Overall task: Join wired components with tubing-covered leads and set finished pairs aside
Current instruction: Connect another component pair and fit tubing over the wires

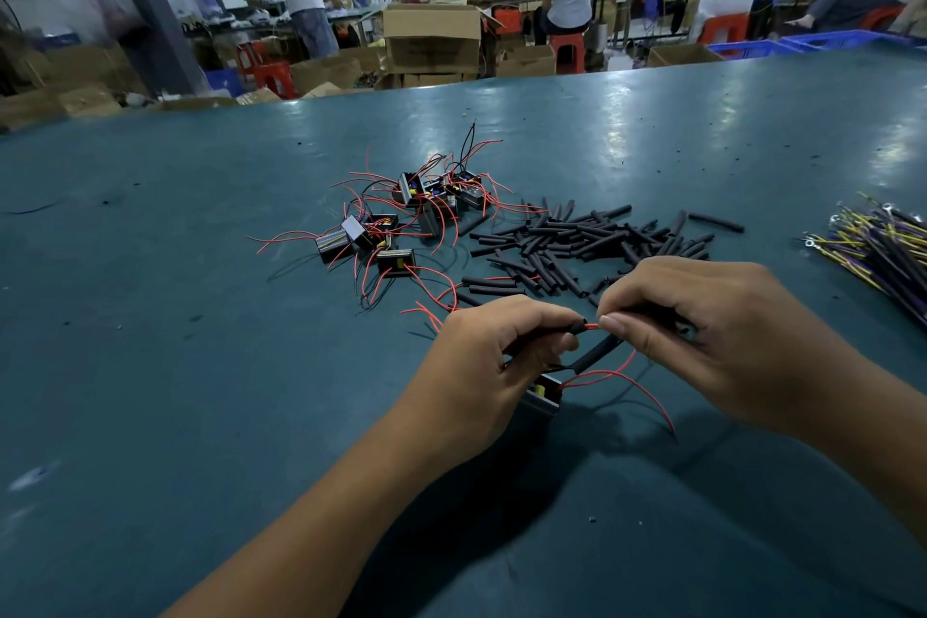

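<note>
Broadly, a dark teal surface (200, 417), worn and glossy, in a workshop with cardboard boxes (431, 38), red stools (567, 50) and seated workers at far benches. On it, left to right: a cluster of small black components (401, 216) with red leads, a heap of black tubing pieces (592, 241), a bundle of yellow and purple wires (883, 251) cut off at the right edge. Hard to make out under the fingers: where each lead ends. Left hand (481, 366) curled, pinching a tubing-covered lead (574, 329) above a held component (544, 394). Right hand (712, 331) curled, pinching a red wire tip (593, 326) at the tube's mouth.
</note>
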